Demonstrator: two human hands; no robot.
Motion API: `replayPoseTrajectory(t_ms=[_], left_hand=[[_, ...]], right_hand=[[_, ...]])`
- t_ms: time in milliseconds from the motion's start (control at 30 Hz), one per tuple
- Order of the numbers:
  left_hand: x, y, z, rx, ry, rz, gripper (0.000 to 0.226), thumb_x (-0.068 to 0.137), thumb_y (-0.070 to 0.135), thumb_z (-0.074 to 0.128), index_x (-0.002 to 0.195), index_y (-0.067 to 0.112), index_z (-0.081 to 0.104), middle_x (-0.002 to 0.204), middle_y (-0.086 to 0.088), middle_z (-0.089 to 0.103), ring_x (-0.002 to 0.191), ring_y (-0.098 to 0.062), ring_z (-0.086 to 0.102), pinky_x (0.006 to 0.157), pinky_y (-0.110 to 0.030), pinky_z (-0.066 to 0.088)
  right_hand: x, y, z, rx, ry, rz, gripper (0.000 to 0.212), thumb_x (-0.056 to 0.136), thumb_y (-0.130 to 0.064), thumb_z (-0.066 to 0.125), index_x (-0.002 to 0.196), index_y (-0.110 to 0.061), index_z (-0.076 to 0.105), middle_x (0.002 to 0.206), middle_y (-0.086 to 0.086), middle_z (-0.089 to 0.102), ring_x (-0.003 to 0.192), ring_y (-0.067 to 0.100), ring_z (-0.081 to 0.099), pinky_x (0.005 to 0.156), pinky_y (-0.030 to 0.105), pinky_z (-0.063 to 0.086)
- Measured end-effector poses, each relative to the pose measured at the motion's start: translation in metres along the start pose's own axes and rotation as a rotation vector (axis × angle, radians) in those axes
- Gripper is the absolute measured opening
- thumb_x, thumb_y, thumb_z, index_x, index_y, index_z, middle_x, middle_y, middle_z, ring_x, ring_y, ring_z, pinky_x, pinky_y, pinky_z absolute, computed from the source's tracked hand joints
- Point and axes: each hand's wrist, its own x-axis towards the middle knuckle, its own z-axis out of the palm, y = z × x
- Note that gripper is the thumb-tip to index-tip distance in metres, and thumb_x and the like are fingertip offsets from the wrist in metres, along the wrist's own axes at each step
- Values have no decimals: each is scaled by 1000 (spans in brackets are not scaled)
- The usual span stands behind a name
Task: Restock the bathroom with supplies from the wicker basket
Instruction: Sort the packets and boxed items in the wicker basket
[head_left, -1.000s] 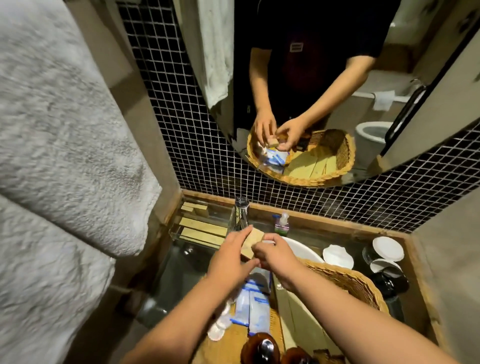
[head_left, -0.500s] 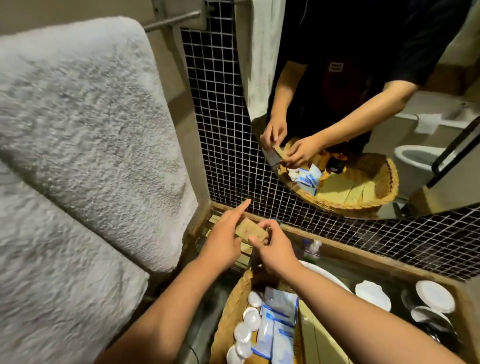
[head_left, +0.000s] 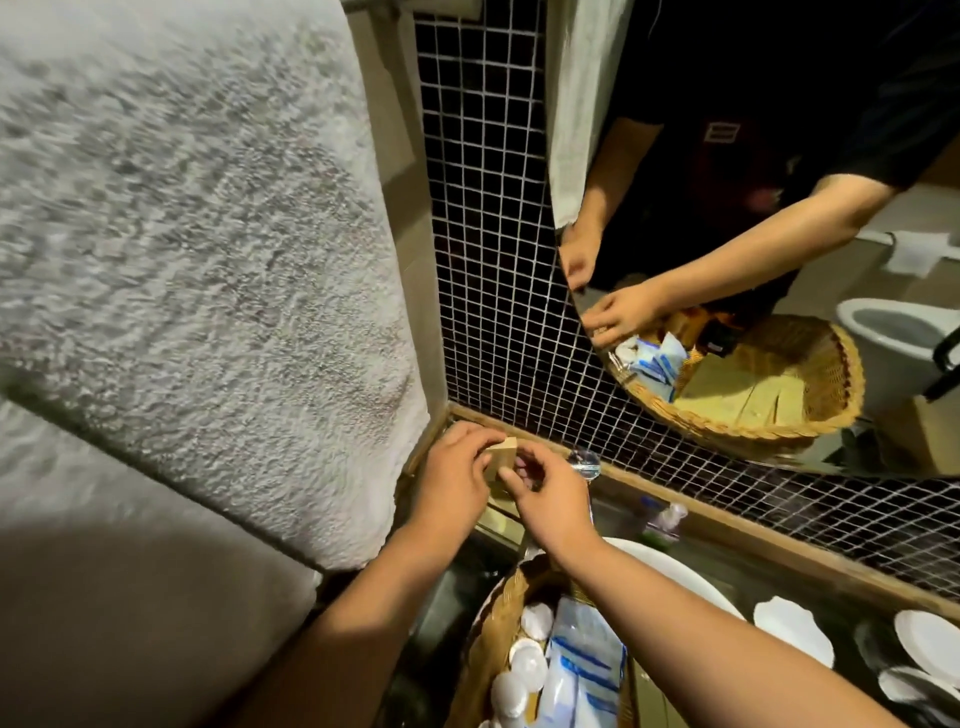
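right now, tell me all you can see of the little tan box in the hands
The small tan box is a plain block-shaped pack, cardboard by its look, with sharp edges and no print showing. It sits at the counter's back left corner, near the wooden ledge and beside the hanging towel. The left hand curls over its left side and the right hand pinches its right. Fingers hide much of it, so what lies beneath is unclear.
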Motion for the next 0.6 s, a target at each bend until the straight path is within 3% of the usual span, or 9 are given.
replayPoseTrajectory(t_ms=[167,300,433,600], left_hand=[[16,-22,15,56,-47,-47,45,83,-17,53,111,13,70,113,0,61,102,-16,59,92,-30,49],[26,-45,35,123,-45,-25,43,85,-10,53,123,5,68,132,-12,60,119,-29,59,106,-34,43],[17,-78,58,424,-261,-48,65,88,11,55,150,26,42,156,0,37,138,-21,39,108,-38,38],[7,-107,73,530,-396,-99,99,75,14,63,153,48,12,165,7,12,146,-21,21,110,-46,32]], right_hand=[[20,11,17,-143,23,-67,21,92,-21,66,113,-19,70,101,-4,68,94,11,61,89,25,47],[42,29,35,-196,20,-20,7,89,-16,69,96,-16,67,82,-2,65,77,15,59,73,29,45],[46,54,58,-182,18,102,16,91,-13,66,107,-15,67,81,-4,66,71,10,56,70,23,40],[54,70,79,-146,-20,202,21,95,-13,58,115,-17,63,90,-4,65,81,15,59,77,27,43]])
